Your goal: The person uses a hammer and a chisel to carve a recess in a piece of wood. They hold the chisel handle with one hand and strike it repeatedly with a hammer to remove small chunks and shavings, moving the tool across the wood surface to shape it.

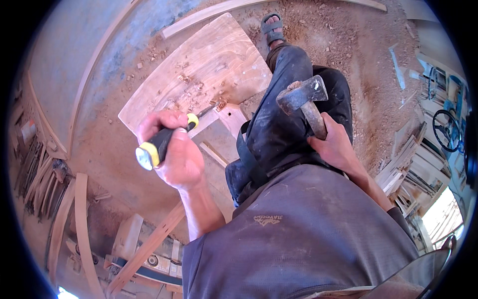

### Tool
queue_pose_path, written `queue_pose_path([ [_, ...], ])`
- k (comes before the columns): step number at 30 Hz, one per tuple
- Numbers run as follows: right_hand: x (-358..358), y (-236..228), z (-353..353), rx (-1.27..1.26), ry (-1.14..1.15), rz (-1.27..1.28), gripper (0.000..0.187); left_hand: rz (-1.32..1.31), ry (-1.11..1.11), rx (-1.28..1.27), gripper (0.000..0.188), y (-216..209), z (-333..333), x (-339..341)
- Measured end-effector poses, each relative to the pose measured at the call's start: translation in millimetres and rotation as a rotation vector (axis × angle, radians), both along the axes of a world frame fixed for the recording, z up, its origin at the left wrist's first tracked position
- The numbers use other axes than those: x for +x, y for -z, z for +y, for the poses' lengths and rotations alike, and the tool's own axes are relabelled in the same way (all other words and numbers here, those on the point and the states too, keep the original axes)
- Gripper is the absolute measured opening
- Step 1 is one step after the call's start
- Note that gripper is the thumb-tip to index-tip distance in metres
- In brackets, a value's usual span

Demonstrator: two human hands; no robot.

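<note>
My left hand [183, 157] is closed around the black and yellow handle of a chisel [160, 144]. Its thin blade slants away to the right, and its tip meets the end of a pale wooden piece [232, 121] among curled shavings. A small dark hole shows in that piece. My right hand [336, 142] grips the wooden shaft of a hammer [303, 94], whose worn metal head is raised above my thigh. Under the work lies a broad wooden board [219, 55], strewn with chips near the chisel tip.
A long wooden strip [209, 16] lies beyond the board on the dusty floor. Curved lengths of wood [82, 224] and stacked offcuts [42, 184] stand at the left. More timber [403, 159] and a black wheel [446, 130] are at the right. My sandalled foot [273, 29] is beside the board.
</note>
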State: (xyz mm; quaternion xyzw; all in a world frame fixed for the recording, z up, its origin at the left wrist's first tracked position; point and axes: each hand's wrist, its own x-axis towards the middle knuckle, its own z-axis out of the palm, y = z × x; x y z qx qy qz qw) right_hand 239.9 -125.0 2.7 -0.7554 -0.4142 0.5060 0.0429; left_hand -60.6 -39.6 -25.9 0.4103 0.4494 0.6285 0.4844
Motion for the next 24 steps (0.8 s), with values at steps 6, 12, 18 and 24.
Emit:
queue_pose_path([
  [6, 6, 4, 14, -0.015, -0.017, 0.005, 0.039, 0.207, 0.02, -0.186, 0.046, -4, -2, 14],
  [12, 8, 6, 19, -0.003, -0.018, 0.012, 0.039, 0.195, 0.131, 0.087, 0.015, 9, -1, 5],
  [18, 6, 7, 21, -0.061, -0.034, 0.002, 0.04, 0.158, 0.197, 0.002, 0.022, 10, -4, 28],
  [24, -7, -24, 37, 0.268, -0.087, 0.057, 0.038, 0.407, 0.015, 0.054, 0.026, 12, -10, 45],
])
